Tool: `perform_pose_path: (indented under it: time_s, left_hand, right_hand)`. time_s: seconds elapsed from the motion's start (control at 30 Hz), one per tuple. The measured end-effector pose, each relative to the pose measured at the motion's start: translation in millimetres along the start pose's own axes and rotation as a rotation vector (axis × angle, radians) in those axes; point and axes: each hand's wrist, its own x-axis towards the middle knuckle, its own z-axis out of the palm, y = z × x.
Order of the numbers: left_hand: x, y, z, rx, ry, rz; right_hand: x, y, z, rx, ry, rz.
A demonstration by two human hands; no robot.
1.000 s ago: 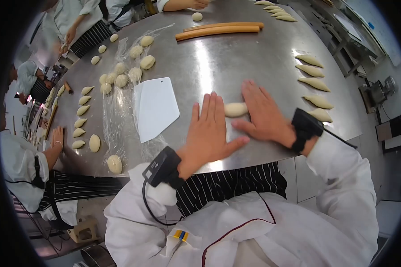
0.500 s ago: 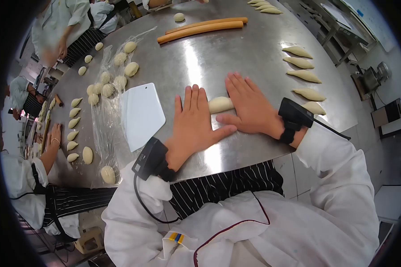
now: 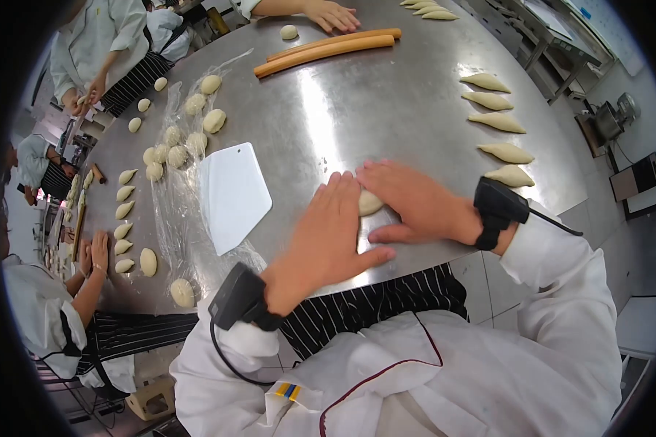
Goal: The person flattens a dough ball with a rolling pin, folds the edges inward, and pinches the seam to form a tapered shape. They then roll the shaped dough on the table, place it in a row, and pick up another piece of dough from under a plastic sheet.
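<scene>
Toward the near edge of the worktop (image 3: pixel 386 109), a dough piece (image 3: pixel 371 204) lies between left hand (image 3: pixel 328 237) and right hand (image 3: pixel 415 200), equally near; both are flattened, gripping nothing. Its partly covered long axis cannot be told.

1. Left hand (image 3: pixel 324 237) sat palm-down, fingers pointing forward, thumb poking out just behind the right thumb.
2. Right hand (image 3: pixel 421 202) angled inward, fingertips just beside the left's.
3. Forearms (image 3: pixel 550 255) kinda splayed back and out from there.
</scene>
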Motion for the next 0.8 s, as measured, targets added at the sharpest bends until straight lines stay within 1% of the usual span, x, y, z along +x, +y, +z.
perform_pose_path:
  time_s: [0.07, 0.13, 0.2, 0.27, 0.33, 0.4, 0.43, 0.47, 0.53, 0.57, 0.6, 0.67, 0.7, 0.73, 0.77, 0.8]
  left_hand:
    - [-23.0, 12.8, 2.5, -0.035, -0.003, 0.031]
    - [-42.8, 22.4, 5.7, -0.041, 0.018, 0.072]
    - [-45.7, 24.4, 6.6, -0.092, 0.023, 0.057]
    - [-35.5, 25.2, 7.1, -0.062, 0.140, -0.053]
    - [-15.3, 23.4, 7.2, 0.000, 0.153, -0.067]
    - [-6.5, 26.9, 7.8, 0.102, 0.013, -0.077]
    - [-13.8, 29.7, 12.8, 0.071, 0.050, -0.049]
    - [-26.2, 34.0, 16.6, 0.062, 0.042, -0.053]
    - [-49.0, 36.5, 19.3, 0.007, 0.034, 0.048]
    - [-49.4, 33.0, 19.1, 0.003, 0.030, 0.049]
    - [-49.6, 29.1, 19.9, -0.027, 0.068, 0.095]
    - [-47.7, 21.2, 15.8, -0.082, 0.148, 0.184]
    - [-40.5, 13.2, 3.4, -0.225, 0.085, 0.179]
    - [-37.4, 11.4, -3.2, -0.213, 0.089, 0.183]
    - [-35.0, 9.8, -8.9, -0.222, 0.039, 0.163]
    - [-31.4, 7.4, -15.2, -0.230, -0.009, 0.143]
  right_hand:
    - [-16.6, -15.6, -5.4, 0.032, -0.023, 0.010]
    - [-29.8, -24.3, -7.3, 0.123, -0.013, -0.060]
    - [-31.2, -27.0, -11.9, 0.122, -0.028, -0.087]
    - [-22.1, -30.9, -14.5, 0.067, 0.128, 0.103]
    - [-15.7, -26.1, -6.0, 0.042, 0.143, 0.118]
    - [-13.7, -25.2, -3.0, -0.101, -0.038, 0.024]
    - [-17.9, -29.8, -3.2, -0.077, -0.029, 0.014]
    - [-23.5, -35.2, -5.7, -0.069, -0.036, 0.021]
    - [-35.3, -43.9, -12.0, 0.055, -0.163, -0.032]
    - [-41.3, -43.9, -9.6, 0.039, -0.136, -0.075]
    - [-42.8, -42.6, -7.0, 0.042, -0.136, -0.071]
    - [-40.4, -39.5, -4.5, 0.257, 0.007, 0.048]
    - [-33.2, -36.9, -9.1, 0.246, 0.023, 0.032]
    - [-28.0, -36.2, -14.2, 0.281, -0.084, 0.051]
    - [-22.2, -34.5, -19.0, 0.314, -0.191, 0.070]
    - [-14.7, -30.1, -23.0, 0.306, -0.182, 0.063]
